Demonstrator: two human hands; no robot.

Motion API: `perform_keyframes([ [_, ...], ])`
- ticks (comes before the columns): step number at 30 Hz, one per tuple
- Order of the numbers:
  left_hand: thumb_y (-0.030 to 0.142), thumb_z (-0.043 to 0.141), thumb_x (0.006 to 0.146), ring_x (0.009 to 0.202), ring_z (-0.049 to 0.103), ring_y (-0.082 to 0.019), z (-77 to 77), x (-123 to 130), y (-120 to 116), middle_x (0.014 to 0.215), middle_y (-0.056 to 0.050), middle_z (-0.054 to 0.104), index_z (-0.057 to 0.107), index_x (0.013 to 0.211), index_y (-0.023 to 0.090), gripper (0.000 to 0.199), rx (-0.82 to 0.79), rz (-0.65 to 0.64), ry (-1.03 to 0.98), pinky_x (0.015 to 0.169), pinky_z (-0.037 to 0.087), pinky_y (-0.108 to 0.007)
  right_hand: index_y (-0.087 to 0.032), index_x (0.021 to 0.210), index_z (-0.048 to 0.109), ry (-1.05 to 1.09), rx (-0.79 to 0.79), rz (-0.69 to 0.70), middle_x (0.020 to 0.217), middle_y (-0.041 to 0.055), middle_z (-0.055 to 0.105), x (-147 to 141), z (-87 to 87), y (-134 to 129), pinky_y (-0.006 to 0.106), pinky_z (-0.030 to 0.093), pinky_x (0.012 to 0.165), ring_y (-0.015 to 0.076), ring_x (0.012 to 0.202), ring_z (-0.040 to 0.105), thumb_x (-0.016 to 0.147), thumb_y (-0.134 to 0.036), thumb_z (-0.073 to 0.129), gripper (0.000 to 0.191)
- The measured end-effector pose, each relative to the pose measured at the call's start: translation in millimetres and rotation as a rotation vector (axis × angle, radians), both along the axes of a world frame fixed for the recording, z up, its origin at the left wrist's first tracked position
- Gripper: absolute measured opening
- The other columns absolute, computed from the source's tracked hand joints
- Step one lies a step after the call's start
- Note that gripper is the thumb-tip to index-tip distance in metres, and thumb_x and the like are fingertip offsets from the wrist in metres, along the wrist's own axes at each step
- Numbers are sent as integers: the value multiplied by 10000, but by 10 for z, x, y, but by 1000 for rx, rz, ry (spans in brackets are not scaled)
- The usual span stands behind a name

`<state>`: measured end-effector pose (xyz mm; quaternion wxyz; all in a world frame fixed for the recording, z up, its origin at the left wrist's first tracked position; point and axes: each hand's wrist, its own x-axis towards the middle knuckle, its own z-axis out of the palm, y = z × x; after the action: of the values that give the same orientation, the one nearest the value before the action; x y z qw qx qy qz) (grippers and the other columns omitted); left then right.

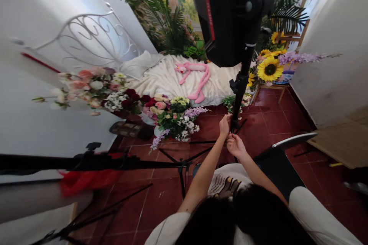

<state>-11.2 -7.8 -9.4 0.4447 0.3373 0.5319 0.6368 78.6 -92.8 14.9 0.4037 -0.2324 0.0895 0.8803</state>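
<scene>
A black studio light is mounted on a black light stand in front of me. My left hand is closed at the left side of the stand's lower pole, its fingers partly hidden there. Just below and to the right, my right hand has its fingers bent together close to the pole. Whatever is between them is too small to make out. Both hands are near a dark clamp on the pole.
Another black stand reaches in from the left. Flowers stand before a bed with a cream blanket and a pink plush toy. A black chair is at the right, sunflowers at the back right.
</scene>
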Motion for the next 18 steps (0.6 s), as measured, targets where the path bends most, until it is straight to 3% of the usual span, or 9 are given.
perform_keyframes([
  [3, 557, 318, 872, 792, 690, -184, -250, -472, -344, 830, -123, 729, 672, 775, 125, 566, -34, 165, -38, 795, 531, -336, -191, 883, 564, -97, -23, 181, 631, -46, 604, -94, -101, -83, 150, 413, 442, 51, 463, 487, 856, -156, 498, 79],
  [7, 583, 319, 851, 702, 677, -176, -515, -1332, -967, 749, -117, 716, 657, 719, 126, 583, -109, 511, -3, 731, 535, -320, -195, 842, 564, -211, 66, 398, 628, -40, 592, -375, -147, -59, 158, 400, 451, 57, 467, 485, 829, -192, 533, 33],
  [12, 551, 296, 863, 682, 653, -163, -533, -2143, -1883, 716, -95, 689, 636, 685, 136, 566, -126, 898, 62, 715, 521, -305, -200, 819, 552, -329, 297, 676, 629, -33, 583, -1005, -122, -9, 174, 398, 482, 64, 475, 482, 799, -238, 542, 44],
  [14, 534, 301, 877, 703, 647, -161, -463, -2310, -2184, 733, -88, 679, 632, 690, 141, 546, -139, 999, 113, 718, 516, -303, -203, 829, 552, -456, 533, 830, 642, -20, 601, -1326, -105, -9, 192, 403, 497, 81, 492, 499, 803, -282, 541, 84],
  [16, 526, 344, 884, 744, 643, -160, -360, -2419, -2405, 799, -80, 670, 630, 782, 148, 484, -136, 1105, 172, 716, 517, -300, -203, 813, 547, -637, 905, 947, 641, -11, 608, -1671, -67, -12, 207, 403, 508, 99, 508, 513, 805, -307, 549, 105],
  [18, 517, 422, 879, 808, 640, -160, -226, -2496, -2543, 915, -78, 655, 597, 966, 166, 402, -113, 1215, 226, 726, 525, -302, -204, 787, 538, -781, 1329, 976, 642, -11, 609, -2028, 13, -13, 218, 415, 543, 115, 546, 538, 811, -304, 557, 104],
])
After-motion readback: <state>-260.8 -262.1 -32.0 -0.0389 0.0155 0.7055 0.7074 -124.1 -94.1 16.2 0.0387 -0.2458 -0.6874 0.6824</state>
